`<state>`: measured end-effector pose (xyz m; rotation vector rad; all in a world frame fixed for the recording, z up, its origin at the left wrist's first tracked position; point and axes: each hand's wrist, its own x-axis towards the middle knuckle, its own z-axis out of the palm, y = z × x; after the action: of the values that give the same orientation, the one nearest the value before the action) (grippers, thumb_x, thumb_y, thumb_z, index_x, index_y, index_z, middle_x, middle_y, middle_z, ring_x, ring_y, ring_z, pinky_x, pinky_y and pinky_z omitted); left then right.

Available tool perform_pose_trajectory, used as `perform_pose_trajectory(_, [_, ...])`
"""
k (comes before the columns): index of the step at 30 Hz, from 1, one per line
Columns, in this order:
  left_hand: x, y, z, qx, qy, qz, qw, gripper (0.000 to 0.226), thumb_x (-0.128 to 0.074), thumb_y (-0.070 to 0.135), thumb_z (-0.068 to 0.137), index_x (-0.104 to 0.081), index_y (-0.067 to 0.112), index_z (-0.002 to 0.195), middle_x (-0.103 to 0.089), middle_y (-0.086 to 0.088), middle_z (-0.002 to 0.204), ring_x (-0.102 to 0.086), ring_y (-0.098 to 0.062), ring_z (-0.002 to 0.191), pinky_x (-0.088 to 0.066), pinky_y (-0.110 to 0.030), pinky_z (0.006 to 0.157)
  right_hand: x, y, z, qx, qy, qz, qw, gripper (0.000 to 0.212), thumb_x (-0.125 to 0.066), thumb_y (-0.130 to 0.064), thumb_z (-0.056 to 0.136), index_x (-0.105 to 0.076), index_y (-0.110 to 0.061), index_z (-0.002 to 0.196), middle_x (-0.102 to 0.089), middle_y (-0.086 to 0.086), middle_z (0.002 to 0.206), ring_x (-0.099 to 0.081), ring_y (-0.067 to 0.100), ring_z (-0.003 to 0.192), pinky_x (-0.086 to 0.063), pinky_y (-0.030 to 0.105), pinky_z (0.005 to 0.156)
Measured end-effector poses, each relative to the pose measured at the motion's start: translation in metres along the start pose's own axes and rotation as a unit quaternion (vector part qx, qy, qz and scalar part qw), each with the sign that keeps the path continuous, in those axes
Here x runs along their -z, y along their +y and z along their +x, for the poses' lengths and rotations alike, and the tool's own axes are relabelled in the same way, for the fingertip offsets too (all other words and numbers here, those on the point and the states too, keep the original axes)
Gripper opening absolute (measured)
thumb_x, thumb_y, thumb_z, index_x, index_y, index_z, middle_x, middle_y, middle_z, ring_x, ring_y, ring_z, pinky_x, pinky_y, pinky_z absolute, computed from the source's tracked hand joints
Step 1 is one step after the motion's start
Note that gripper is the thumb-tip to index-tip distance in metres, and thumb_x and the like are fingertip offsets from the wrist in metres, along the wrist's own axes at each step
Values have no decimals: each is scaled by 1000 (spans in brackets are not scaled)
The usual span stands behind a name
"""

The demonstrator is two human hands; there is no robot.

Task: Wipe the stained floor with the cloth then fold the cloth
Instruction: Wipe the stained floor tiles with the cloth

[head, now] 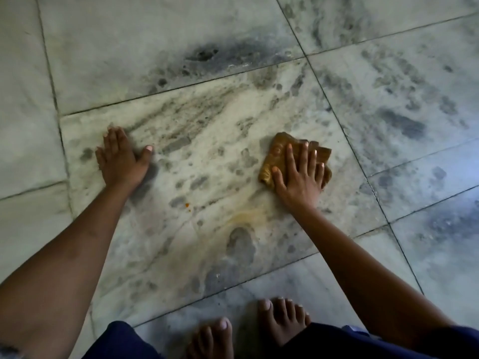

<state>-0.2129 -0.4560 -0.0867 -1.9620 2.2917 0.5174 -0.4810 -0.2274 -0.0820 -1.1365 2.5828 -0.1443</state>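
A crumpled yellow-brown cloth lies on the grey marble floor at centre right. My right hand presses flat on it with fingers spread and straight. My left hand rests flat on the bare tile at the left, fingers straight, well apart from the cloth. A faint yellowish smear marks the tile below the cloth, and a small orange speck sits to its left.
The floor is large marble tiles with dark veining and thin joints. My two bare feet stand at the bottom centre, near dark blue clothing. A dark blotch shows on the tile farther ahead.
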Motion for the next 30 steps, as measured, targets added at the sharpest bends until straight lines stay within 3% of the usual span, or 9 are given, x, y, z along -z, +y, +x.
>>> perform_pose_trajectory(6, [-16,-28,-48,-11,67,34,997,69,-34,44,98,-10,4,149,-7,-14,157,-5,-27,145,5,-43,116,-14,-1,-53,192,-22,-35,981,64,-11,-64,89,1,-40,147,8,1,158,9,26,145,6,46,116])
perform_pose_trajectory(8, [-22,-33,-56,6,83,27,996,70,-32,46,97,-12,3,149,-10,-15,157,-8,-28,144,3,-45,116,-15,23,-74,175,-21,-37,984,66,-9,-68,88,0,-40,147,7,1,157,7,26,144,7,44,116])
perform_pose_trajectory(11, [-29,-33,-56,0,92,34,995,72,-23,49,94,-12,4,149,-11,-15,157,-11,-30,144,1,-45,116,-5,48,-59,72,-2,-35,997,71,-14,-71,83,-4,-40,146,5,2,157,4,27,145,9,40,114])
perform_pose_trajectory(15, [-31,-33,-55,2,98,36,995,75,-18,51,90,-13,4,148,-12,-15,157,-12,-30,144,-2,-47,116,4,23,-6,-12,9,-5,1000,72,-17,-67,84,-4,-37,148,7,6,158,9,28,144,10,43,115])
perform_pose_trajectory(19, [-29,-33,-56,2,102,26,994,76,-17,52,89,-15,3,148,-13,-16,156,-13,-31,143,-3,-47,116,-5,1,-33,138,-18,-29,990,67,-19,-65,88,1,-40,146,11,3,157,15,32,142,20,41,111])
perform_pose_trajectory(22, [-28,-33,-57,-2,107,25,994,76,-18,52,90,-14,3,148,-14,-16,156,-14,-31,143,-3,-47,116,-19,26,-91,214,-13,-58,975,63,-18,-65,90,-9,-39,147,-2,5,157,3,34,143,3,47,115])
perform_pose_trajectory(26, [-29,-33,-58,-5,109,32,993,73,-20,50,93,-13,3,148,-14,-15,156,-13,-30,143,-3,-46,116,-13,60,-93,137,-5,-46,990,70,-14,-71,87,-10,-36,147,-4,8,156,-1,35,143,2,43,116])
perform_pose_trajectory(30, [-28,-32,-59,6,102,39,994,67,-26,45,97,-10,5,149,-10,-13,157,-11,-28,144,-1,-44,116,-10,23,-53,41,6,-8,999,74,-17,-71,82,-3,-38,147,5,8,158,9,33,144,10,43,115])
